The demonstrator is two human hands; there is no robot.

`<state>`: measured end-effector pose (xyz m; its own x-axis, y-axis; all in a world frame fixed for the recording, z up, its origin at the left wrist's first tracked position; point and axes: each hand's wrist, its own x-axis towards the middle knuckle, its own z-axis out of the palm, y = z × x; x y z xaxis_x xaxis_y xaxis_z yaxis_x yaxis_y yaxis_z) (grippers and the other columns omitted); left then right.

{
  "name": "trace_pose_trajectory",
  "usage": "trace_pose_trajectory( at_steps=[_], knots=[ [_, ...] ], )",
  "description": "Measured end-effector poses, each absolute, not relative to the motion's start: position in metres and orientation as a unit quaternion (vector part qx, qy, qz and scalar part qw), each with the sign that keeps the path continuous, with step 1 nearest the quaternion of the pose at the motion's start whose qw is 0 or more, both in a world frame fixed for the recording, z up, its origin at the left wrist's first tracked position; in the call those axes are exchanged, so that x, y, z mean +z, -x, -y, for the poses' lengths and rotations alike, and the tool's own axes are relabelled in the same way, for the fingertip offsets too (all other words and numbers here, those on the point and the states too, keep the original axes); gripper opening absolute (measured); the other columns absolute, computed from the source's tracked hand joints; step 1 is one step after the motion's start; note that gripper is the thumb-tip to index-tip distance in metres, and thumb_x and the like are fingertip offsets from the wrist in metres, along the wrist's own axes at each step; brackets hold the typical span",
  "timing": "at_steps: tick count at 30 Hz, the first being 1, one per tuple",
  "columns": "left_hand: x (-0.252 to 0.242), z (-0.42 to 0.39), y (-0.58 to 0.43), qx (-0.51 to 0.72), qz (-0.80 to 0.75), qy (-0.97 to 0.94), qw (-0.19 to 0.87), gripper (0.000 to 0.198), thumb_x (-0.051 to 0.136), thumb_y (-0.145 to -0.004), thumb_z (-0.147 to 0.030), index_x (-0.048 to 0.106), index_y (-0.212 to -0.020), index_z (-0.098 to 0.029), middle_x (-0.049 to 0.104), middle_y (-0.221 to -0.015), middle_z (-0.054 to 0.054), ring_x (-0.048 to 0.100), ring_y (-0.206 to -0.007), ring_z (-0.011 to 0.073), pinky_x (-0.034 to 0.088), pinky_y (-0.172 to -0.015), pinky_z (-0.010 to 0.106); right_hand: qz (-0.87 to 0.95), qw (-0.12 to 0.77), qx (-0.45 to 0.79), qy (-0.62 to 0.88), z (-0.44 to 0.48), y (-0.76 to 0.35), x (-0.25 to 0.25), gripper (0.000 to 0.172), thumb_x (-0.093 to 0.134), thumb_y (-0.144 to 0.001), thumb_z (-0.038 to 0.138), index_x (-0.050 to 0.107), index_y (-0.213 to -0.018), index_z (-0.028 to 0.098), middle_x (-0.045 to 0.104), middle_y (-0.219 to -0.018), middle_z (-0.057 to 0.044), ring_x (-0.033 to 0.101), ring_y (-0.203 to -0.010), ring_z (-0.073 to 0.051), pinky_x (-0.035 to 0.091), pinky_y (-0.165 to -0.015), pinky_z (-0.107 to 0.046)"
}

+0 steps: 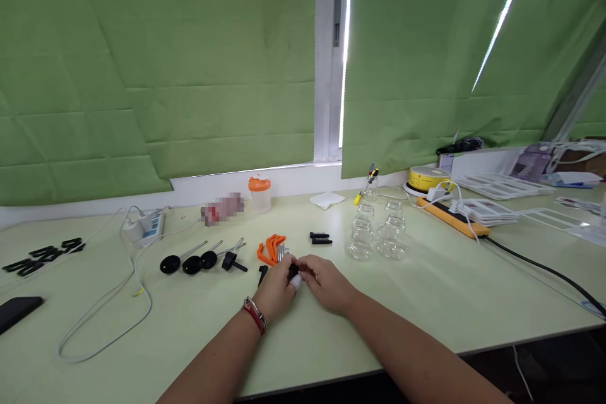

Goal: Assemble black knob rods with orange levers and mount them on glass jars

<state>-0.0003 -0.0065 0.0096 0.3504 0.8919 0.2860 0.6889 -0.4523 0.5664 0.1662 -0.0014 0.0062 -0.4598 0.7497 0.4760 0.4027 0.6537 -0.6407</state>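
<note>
My left hand is closed around a small black part, mostly hidden by the fingers. Something white covers the tip of its thumb. Pinched against the same part from the other side is my right hand. Just beyond the hands lie orange angled pieces and several thin metal screws or pins. A black piece rests beside my left hand. Two black ribbed plugs lie farther back. To the left are black round-headed pieces with metal rods and a black knob with a stem.
Several clear glass jars stand on the right, near an orange power strip and a yellow round tin. An orange-lidded cup is at the back. White cables loop across the left, near black clips.
</note>
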Motion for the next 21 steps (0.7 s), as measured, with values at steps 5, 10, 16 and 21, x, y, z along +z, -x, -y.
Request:
trace_pose_trajectory(
  at_steps=[5, 10, 16, 21],
  knots=[
    [0.011, 0.003, 0.005, 0.235, -0.549, -0.793, 0.119, 0.016, 0.038, -0.085, -0.022, 0.050, -0.095, -0.017, 0.062, -0.079, 0.007, 0.058, -0.073, 0.0209, 0.042, -0.064, 0.030, 0.827, 0.338, 0.224, 0.390, -0.004, -0.168, 0.000, 0.024, 0.047, -0.082, 0.014, 0.055, -0.104, 0.019, 0.061, -0.090, -0.004, 0.056, -0.078, -0.015, 0.044, -0.071, -0.027],
    [0.012, 0.001, 0.008, 0.162, -0.577, -0.798, 0.064, 0.022, 0.034, -0.083, -0.013, 0.056, -0.081, -0.015, 0.063, -0.083, 0.010, 0.058, -0.079, 0.0230, 0.041, -0.069, 0.032, 0.858, 0.290, 0.187, 0.380, -0.007, -0.169, -0.003, 0.015, 0.051, -0.079, 0.016, 0.060, -0.091, 0.019, 0.060, -0.087, -0.003, 0.055, -0.077, -0.015, 0.044, -0.071, -0.027],
    [0.013, -0.003, 0.014, 0.110, -0.596, -0.796, 0.001, 0.028, 0.033, -0.085, -0.017, 0.060, -0.078, -0.017, 0.059, -0.085, 0.009, 0.057, -0.080, 0.0224, 0.040, -0.069, 0.032, 0.859, 0.282, 0.195, 0.380, -0.007, -0.169, -0.008, 0.013, 0.052, -0.078, 0.015, 0.061, -0.086, 0.019, 0.060, -0.089, -0.003, 0.056, -0.075, -0.013, 0.044, -0.070, -0.025],
    [0.017, -0.009, 0.027, 0.105, -0.594, -0.797, -0.026, 0.026, 0.038, -0.085, -0.026, 0.062, -0.078, -0.019, 0.057, -0.091, 0.009, 0.053, -0.090, 0.0248, 0.039, -0.076, 0.035, 0.858, 0.281, 0.201, 0.380, -0.008, -0.169, -0.006, 0.011, 0.053, -0.077, 0.015, 0.061, -0.084, 0.018, 0.060, -0.088, -0.003, 0.056, -0.075, -0.013, 0.045, -0.070, -0.024]
  ],
)
